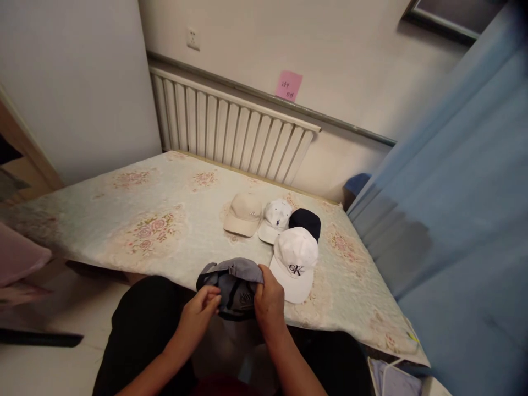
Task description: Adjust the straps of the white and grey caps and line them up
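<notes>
A grey cap (231, 278) is held at the near edge of the bed, over my lap. My left hand (200, 311) pinches its lower left edge, fingers closed. My right hand (269, 300) grips its right side with the thumb on top. Just beyond lies a white cap with a black logo (295, 263). Behind that lie a dark navy cap (306, 221), a white cap with small dots (275, 219) and a beige cap (243, 214), all on the floral bedspread (157, 220).
A white radiator (231, 129) runs along the wall behind the bed, with a pink note (289, 85) above it. A blue curtain (462, 220) hangs at the right. A pink cloth (18, 256) shows at the left edge. My dark-clothed knees are below the bed edge.
</notes>
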{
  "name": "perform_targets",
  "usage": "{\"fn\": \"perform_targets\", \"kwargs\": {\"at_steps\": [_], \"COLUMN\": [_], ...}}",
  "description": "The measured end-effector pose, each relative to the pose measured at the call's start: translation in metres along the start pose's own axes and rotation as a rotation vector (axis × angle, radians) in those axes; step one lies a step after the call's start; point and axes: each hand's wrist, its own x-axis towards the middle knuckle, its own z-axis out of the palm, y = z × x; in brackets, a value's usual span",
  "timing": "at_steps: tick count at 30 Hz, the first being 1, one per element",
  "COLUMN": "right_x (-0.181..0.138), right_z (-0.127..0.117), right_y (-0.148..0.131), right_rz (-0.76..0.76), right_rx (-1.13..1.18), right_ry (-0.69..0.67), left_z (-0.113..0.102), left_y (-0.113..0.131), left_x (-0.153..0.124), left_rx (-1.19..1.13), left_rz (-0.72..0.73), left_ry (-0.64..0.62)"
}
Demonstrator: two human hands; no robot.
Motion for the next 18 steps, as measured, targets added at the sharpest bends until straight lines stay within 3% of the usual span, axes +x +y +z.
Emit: {"fn": "perform_targets", "kwargs": {"at_steps": [3,6,12,18], "right_x": [0.002,0.006,0.016,0.03], "right_z": [-0.001,-0.003,-0.01,-0.015], "right_y": [-0.003,-0.008,-0.016,-0.017], "right_rz": [0.021,0.036,0.133,0.236], "right_rx": [0.025,0.082,0.257,0.403], "right_ry": [-0.01,0.002,0.031,0.07], "left_z": [-0.019,-0.024,-0.011,-0.011], "left_y": [-0.03,-0.043,-0.032,-0.007], "left_x": [-0.001,0.005,0.024,0.045], "left_rx": [0.17,0.201,-0.162,-0.372], "left_rz": [0.039,0.01,-0.115,-0.153], "left_ry": [0.198,0.349,0.13,0.031]}}
